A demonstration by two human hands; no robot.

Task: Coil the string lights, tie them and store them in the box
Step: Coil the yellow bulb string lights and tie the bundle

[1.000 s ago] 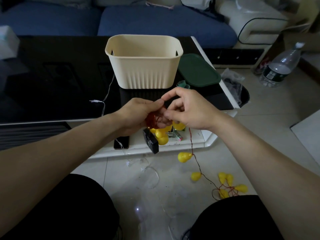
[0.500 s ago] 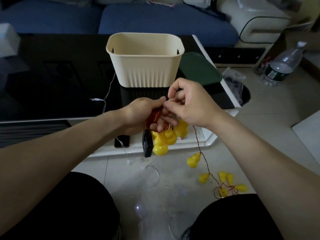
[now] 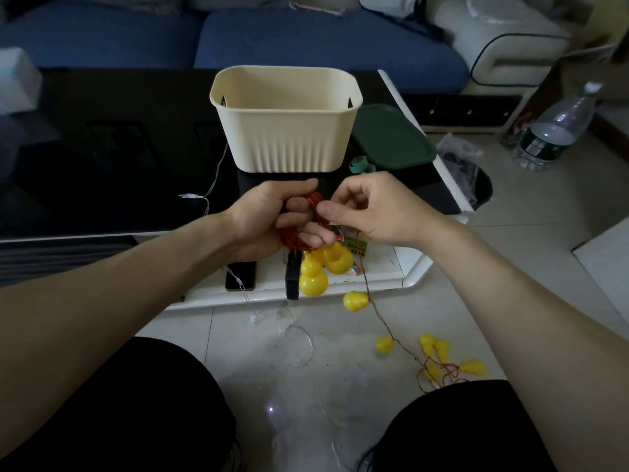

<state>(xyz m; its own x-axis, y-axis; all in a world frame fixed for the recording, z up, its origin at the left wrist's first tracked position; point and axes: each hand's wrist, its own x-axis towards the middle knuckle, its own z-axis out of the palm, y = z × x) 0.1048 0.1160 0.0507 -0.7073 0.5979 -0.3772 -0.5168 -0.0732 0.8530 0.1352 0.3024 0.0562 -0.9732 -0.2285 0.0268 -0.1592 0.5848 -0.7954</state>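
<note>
My left hand (image 3: 272, 219) grips a coil of red wire (image 3: 296, 236) with yellow gourd-shaped bulbs (image 3: 321, 267) and a black battery pack (image 3: 292, 277) hanging below it. My right hand (image 3: 371, 209) pinches the red wire at the coil's right side. The loose wire runs down to the floor, where several yellow bulbs (image 3: 442, 359) lie in a tangle by my right knee. The cream box (image 3: 286, 131) stands open on the black table just beyond my hands.
A green lid (image 3: 394, 137) lies right of the box, with a green tape roll (image 3: 360, 163) in front of it. A phone (image 3: 240, 274) sits on the table's white edge. Clear-wire lights (image 3: 292, 338) sprawl on the floor. A water bottle (image 3: 554, 131) stands at right.
My right hand has swung around the coil, laying on more red wire. The hanging bulbs have risen, and less wire lies on the floor.
</note>
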